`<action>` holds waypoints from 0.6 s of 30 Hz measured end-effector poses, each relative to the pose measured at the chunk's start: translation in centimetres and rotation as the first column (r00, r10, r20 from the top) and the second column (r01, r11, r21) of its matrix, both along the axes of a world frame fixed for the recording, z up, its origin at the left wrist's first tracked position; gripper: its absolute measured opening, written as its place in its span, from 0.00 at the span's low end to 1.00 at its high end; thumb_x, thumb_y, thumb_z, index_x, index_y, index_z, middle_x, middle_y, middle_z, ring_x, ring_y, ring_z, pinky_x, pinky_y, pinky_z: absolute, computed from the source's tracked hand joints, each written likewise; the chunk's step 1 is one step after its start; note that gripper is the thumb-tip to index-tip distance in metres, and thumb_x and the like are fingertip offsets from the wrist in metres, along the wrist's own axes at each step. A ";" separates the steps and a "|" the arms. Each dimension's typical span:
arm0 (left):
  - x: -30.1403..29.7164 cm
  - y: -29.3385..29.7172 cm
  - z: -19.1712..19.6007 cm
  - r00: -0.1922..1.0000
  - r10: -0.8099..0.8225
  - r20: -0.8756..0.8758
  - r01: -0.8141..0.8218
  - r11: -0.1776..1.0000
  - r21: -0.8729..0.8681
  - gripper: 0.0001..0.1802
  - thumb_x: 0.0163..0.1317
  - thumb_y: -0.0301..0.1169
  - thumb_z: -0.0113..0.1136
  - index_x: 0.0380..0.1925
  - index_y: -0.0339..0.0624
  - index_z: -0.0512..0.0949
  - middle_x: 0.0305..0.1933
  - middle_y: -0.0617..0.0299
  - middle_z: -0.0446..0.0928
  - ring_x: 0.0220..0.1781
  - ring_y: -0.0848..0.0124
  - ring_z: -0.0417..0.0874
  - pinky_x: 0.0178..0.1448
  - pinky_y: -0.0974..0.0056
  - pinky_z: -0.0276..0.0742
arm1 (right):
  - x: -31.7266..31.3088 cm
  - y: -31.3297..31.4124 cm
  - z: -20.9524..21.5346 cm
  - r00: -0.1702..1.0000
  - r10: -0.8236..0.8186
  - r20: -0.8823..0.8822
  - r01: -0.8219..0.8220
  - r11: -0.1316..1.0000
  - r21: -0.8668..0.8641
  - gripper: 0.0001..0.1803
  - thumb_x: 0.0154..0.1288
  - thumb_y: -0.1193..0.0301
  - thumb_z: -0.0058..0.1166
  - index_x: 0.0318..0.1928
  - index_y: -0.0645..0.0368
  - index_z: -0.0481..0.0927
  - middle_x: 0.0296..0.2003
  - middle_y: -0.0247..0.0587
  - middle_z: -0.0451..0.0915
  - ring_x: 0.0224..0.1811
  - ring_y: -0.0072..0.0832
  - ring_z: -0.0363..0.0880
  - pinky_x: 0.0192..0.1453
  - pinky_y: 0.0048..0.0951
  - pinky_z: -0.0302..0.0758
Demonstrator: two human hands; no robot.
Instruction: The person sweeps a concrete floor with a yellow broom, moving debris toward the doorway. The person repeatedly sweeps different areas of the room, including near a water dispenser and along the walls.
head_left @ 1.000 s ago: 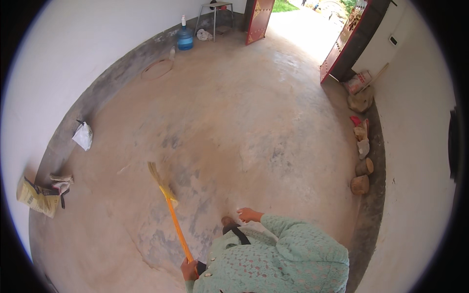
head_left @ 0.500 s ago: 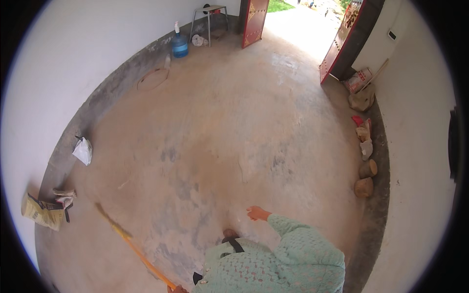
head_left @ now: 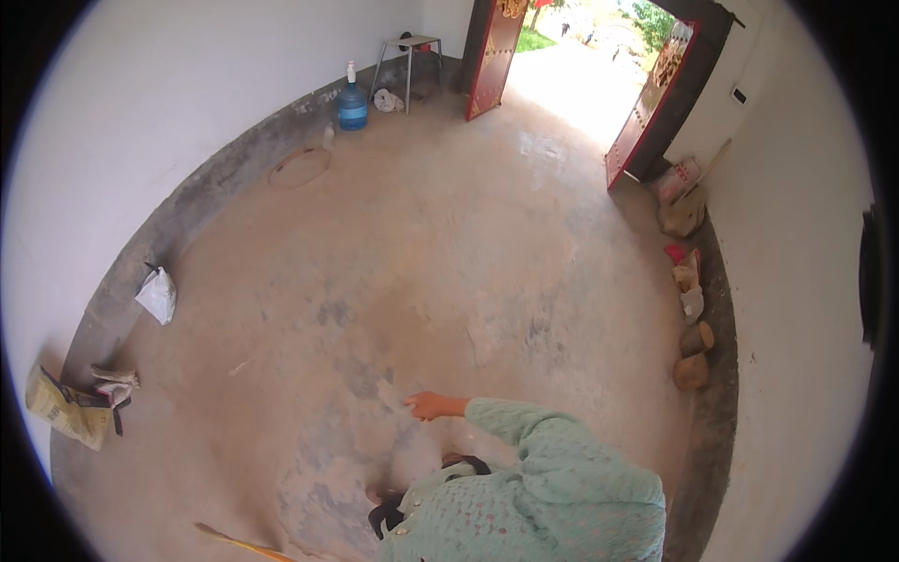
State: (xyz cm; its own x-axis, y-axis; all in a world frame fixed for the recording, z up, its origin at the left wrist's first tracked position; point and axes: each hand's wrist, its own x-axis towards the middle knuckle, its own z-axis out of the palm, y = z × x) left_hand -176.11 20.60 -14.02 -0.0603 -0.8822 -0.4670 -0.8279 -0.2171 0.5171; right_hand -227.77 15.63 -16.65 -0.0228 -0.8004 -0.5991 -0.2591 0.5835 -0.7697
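My right hand (head_left: 426, 406) reaches out over the concrete floor in front of my body, at the end of a pale green knitted sleeve (head_left: 552, 440). Nothing is in it; its fingers are loosely bent and a little apart. At the lower left edge shows part of a long orange-handled tool that looks like a broom (head_left: 239, 543), its thin brownish end angled up and left along the floor. The rest of its handle runs out of the picture. My left hand is outside the view.
Along the left wall are a paper sack (head_left: 70, 412), a white plastic bag (head_left: 157, 298), a hose loop (head_left: 300, 169), a blue water bottle (head_left: 352, 108) and a stool (head_left: 412, 43). By the right wall stand sacks (head_left: 682, 214) and wooden blocks (head_left: 691, 372). Red doors (head_left: 493, 61) stand open ahead.
The broom has swung down and back toward the lower edge, and my left hand on its handle has left the picture. My right hand has moved left across my front.
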 end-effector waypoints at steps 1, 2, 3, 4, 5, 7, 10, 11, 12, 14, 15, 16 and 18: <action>1.2 -1.2 -1.1 0.997 -0.079 0.020 0.078 0.995 0.061 0.08 0.45 0.34 0.50 0.18 0.42 0.73 0.14 0.63 0.67 0.15 0.75 0.65 0.15 0.71 0.58 | 0.4 -0.3 0.0 0.999 -0.025 0.027 0.026 0.999 -0.022 0.25 0.49 0.71 0.42 0.52 0.56 0.65 0.19 0.40 0.72 0.16 0.25 0.68 0.19 0.25 0.68; 2.3 -2.4 -2.2 0.985 -0.171 0.018 0.168 0.980 0.109 0.08 0.45 0.34 0.51 0.17 0.42 0.73 0.14 0.63 0.67 0.15 0.75 0.65 0.15 0.71 0.57 | 0.4 -0.1 0.2 0.997 -0.053 0.055 0.055 0.998 -0.042 0.25 0.49 0.71 0.42 0.52 0.56 0.64 0.19 0.39 0.72 0.16 0.24 0.68 0.19 0.25 0.67; 3.0 -3.6 -3.2 0.964 -0.266 0.002 0.263 0.956 0.133 0.08 0.45 0.34 0.51 0.16 0.42 0.73 0.13 0.63 0.67 0.15 0.75 0.65 0.15 0.71 0.57 | 0.4 0.2 1.2 0.997 -0.073 0.024 0.074 0.997 -0.012 0.25 0.49 0.71 0.42 0.52 0.57 0.64 0.19 0.39 0.72 0.16 0.24 0.68 0.19 0.24 0.68; 4.0 -4.8 -4.7 0.920 -0.389 -0.056 0.392 0.916 0.083 0.08 0.45 0.33 0.50 0.16 0.41 0.73 0.14 0.61 0.68 0.16 0.73 0.66 0.17 0.70 0.58 | 0.5 0.7 2.3 0.996 -0.091 -0.003 0.091 0.996 0.018 0.25 0.49 0.71 0.42 0.52 0.57 0.64 0.19 0.38 0.72 0.16 0.24 0.68 0.19 0.24 0.68; 4.9 -6.0 -6.1 0.856 -0.504 -0.114 0.509 0.860 0.022 0.08 0.44 0.33 0.50 0.16 0.40 0.73 0.14 0.60 0.68 0.18 0.71 0.68 0.19 0.69 0.60 | 0.4 1.6 2.2 0.994 -0.109 -0.011 0.109 0.993 0.047 0.25 0.49 0.70 0.41 0.52 0.57 0.65 0.19 0.38 0.72 0.17 0.24 0.69 0.19 0.24 0.68; 5.4 -8.9 -10.6 0.680 -0.708 -0.191 0.698 0.704 -0.127 0.08 0.44 0.32 0.50 0.15 0.39 0.73 0.15 0.56 0.69 0.20 0.68 0.70 0.23 0.67 0.63 | 0.0 3.5 1.8 0.985 -0.166 -0.041 0.169 0.981 0.095 0.24 0.50 0.70 0.41 0.52 0.57 0.65 0.19 0.38 0.72 0.17 0.23 0.69 0.20 0.24 0.69; 2.8 -11.9 -14.3 0.762 -0.427 -0.487 0.444 0.892 -0.086 0.07 0.43 0.27 0.49 0.17 0.34 0.73 0.16 0.53 0.70 0.20 0.66 0.72 0.24 0.65 0.68 | 0.4 6.0 0.4 0.965 -0.257 -0.054 0.262 0.949 0.178 0.23 0.51 0.69 0.43 0.52 0.56 0.66 0.18 0.37 0.71 0.18 0.23 0.71 0.22 0.24 0.71; 0.2 -11.3 -15.2 0.789 0.156 -0.595 -0.012 0.971 0.239 0.06 0.42 0.24 0.48 0.19 0.32 0.72 0.15 0.54 0.70 0.17 0.67 0.72 0.22 0.65 0.69 | 0.6 7.0 0.3 0.948 -0.319 -0.021 0.315 0.921 0.231 0.23 0.51 0.69 0.43 0.51 0.56 0.66 0.19 0.36 0.71 0.19 0.23 0.71 0.22 0.25 0.72; -2.0 -10.7 -15.5 0.548 0.683 -0.483 -0.398 0.720 0.569 0.06 0.40 0.21 0.47 0.20 0.29 0.72 0.15 0.55 0.70 0.15 0.69 0.71 0.19 0.66 0.70 | 0.9 8.5 0.1 0.921 -0.390 0.009 0.370 0.882 0.292 0.23 0.51 0.69 0.44 0.51 0.56 0.66 0.19 0.36 0.71 0.19 0.24 0.71 0.23 0.25 0.72; -6.6 -12.2 -10.1 0.790 0.121 -0.601 0.061 0.960 0.273 0.05 0.42 0.21 0.47 0.19 0.28 0.72 0.14 0.54 0.70 0.15 0.68 0.72 0.20 0.65 0.71 | 0.8 11.0 -1.6 0.902 -0.428 0.045 0.384 0.847 0.368 0.23 0.51 0.69 0.45 0.51 0.56 0.66 0.20 0.36 0.72 0.20 0.24 0.71 0.23 0.26 0.73; -9.3 -13.1 -5.3 0.821 -0.199 -0.536 0.296 0.950 0.101 0.06 0.44 0.22 0.48 0.18 0.29 0.72 0.14 0.54 0.71 0.16 0.68 0.73 0.20 0.66 0.72 | 0.6 11.4 -2.3 0.895 -0.440 0.069 0.379 0.834 0.400 0.23 0.51 0.69 0.45 0.51 0.56 0.66 0.21 0.36 0.72 0.20 0.24 0.72 0.23 0.27 0.73; -11.8 -13.8 -0.5 0.769 -0.481 -0.421 0.495 0.865 -0.084 0.07 0.46 0.24 0.48 0.17 0.30 0.72 0.14 0.55 0.71 0.17 0.69 0.73 0.21 0.67 0.72 | 0.2 11.5 -2.8 0.891 -0.450 0.061 0.390 0.827 0.404 0.23 0.51 0.69 0.45 0.51 0.57 0.66 0.21 0.36 0.72 0.21 0.24 0.72 0.24 0.27 0.73; -12.9 -15.2 -4.9 0.657 -0.692 -0.299 0.681 0.715 -0.158 0.08 0.46 0.26 0.50 0.18 0.31 0.73 0.14 0.56 0.71 0.17 0.71 0.73 0.22 0.70 0.70 | -0.8 11.7 -3.8 0.880 -0.472 0.041 0.415 0.810 0.415 0.23 0.51 0.69 0.44 0.51 0.58 0.66 0.22 0.37 0.72 0.21 0.24 0.72 0.24 0.27 0.73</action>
